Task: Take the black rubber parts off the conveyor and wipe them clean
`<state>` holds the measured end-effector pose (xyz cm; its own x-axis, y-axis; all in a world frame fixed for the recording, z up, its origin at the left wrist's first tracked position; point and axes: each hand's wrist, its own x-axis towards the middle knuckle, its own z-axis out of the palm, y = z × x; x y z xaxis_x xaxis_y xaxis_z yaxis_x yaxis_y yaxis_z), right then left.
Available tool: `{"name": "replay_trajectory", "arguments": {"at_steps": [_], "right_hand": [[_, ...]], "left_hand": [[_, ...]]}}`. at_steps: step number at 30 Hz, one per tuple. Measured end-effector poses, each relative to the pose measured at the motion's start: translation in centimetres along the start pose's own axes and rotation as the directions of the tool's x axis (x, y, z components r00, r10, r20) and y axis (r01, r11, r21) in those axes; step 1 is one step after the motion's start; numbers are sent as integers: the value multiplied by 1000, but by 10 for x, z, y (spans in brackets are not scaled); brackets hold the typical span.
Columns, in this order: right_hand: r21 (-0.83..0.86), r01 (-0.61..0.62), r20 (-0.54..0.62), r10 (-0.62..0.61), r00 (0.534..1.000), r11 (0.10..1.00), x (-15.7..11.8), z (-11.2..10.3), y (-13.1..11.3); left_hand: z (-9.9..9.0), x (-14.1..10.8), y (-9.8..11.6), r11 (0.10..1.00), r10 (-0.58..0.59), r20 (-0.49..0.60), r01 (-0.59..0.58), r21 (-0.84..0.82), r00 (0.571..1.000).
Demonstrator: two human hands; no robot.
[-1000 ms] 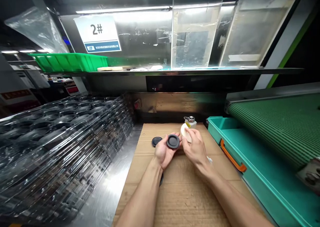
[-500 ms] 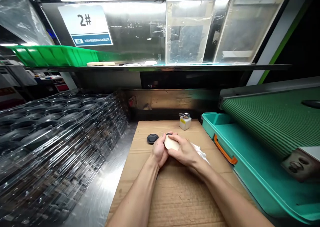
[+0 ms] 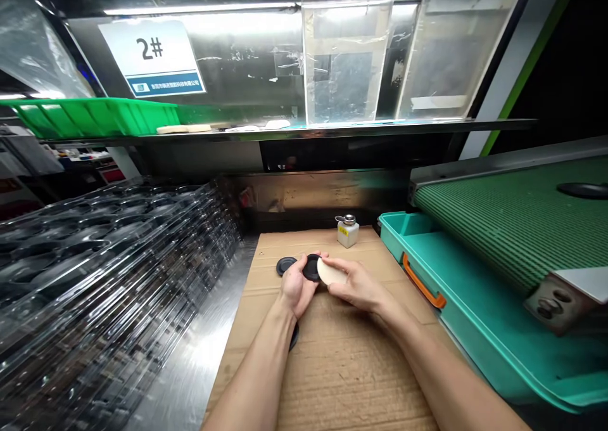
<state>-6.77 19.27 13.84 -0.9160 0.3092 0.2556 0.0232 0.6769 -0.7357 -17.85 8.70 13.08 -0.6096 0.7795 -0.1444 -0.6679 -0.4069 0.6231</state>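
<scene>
My left hand [image 3: 295, 289] is closed around a small black round disc [image 3: 311, 268] with a raised rim, its face turned up. In my right hand [image 3: 358, 286] a flat cream-coloured round pad [image 3: 331, 273] is pinched between thumb and fingers; its left edge meets or overlaps the disc, I cannot tell which. A second black disc [image 3: 285, 266] lies on the cardboard [image 3: 351, 380] just left of my left hand. Part of another dark round piece [image 3: 294, 336] shows beside my left wrist, the rest hidden by the forearm.
A small white bottle with a metal top [image 3: 348, 232] stands behind my hands. Stacked clear trays [image 3: 142, 279] fill the left. To the right are a teal bin [image 3: 475, 317] with an orange handle and a green conveyor belt [image 3: 513, 215] carrying a black disc [image 3: 584, 191]. A shelf [image 3: 332, 130] crosses above.
The cream pad has shifted right, off most of the disc in my left hand, so the disc now shows. The view has moved slightly. The white cloth beside my right hand is no longer visible.
</scene>
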Motion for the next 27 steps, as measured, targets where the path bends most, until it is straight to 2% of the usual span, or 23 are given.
{"name": "replay_trajectory", "arguments": {"at_steps": [2, 4, 7, 9, 12, 14, 16, 18, 20, 21, 24, 25, 27], "right_hand": [[-52, 39, -120, -45, 992, 998, 1, 4, -3], [-93, 83, -178, -98, 979, 992, 4, 8, -6], [-123, 18, -234, -46, 971, 992, 7, 7, -6], [-100, -19, -210, -3, 978, 995, 7, 3, -4], [25, 53, -116, -49, 992, 998, 5, -1, -3], [121, 76, -139, -59, 989, 990, 5, -1, -4], [166, 23, -171, 6, 985, 986, 5, 0, -3], [176, -60, -116, 81, 990, 982, 5, 3, 0], [190, -89, -65, 103, 993, 978, 5, 5, 1], [200, -78, -85, 96, 992, 977, 5, 7, 2], [132, -60, -271, 95, 958, 989, 5, 8, 0], [78, -71, -302, 91, 949, 994, 5, 9, -2], [-52, -92, -292, 73, 954, 994, 3, 10, -7]], "left_hand": [[2, 1, -3, 1000, -9, 3, 9, 2, 1000], [3, 1, -7, 1000, -11, 6, 11, 3, 1000], [4, 1, -8, 999, 32, 1, -32, 21, 999], [4, 1, -9, 996, 68, -23, -67, 56, 997], [4, 2, -11, 990, 97, -12, -96, 106, 995], [6, 2, -12, 988, 109, 32, -111, 103, 994], [7, 1, -12, 989, 120, 35, -122, 87, 992], [9, 0, -11, 990, 113, 2, -113, 85, 994], [10, -1, -10, 991, 105, -5, -104, 80, 994], [10, -1, -9, 992, 107, 2, -106, 72, 994], [11, -1, -9, 991, 127, -3, -127, 34, 992], [11, -1, -9, 991, 129, -22, -128, 23, 991], [12, -1, -10, 995, 103, -30, -103, 3, 994]]}}
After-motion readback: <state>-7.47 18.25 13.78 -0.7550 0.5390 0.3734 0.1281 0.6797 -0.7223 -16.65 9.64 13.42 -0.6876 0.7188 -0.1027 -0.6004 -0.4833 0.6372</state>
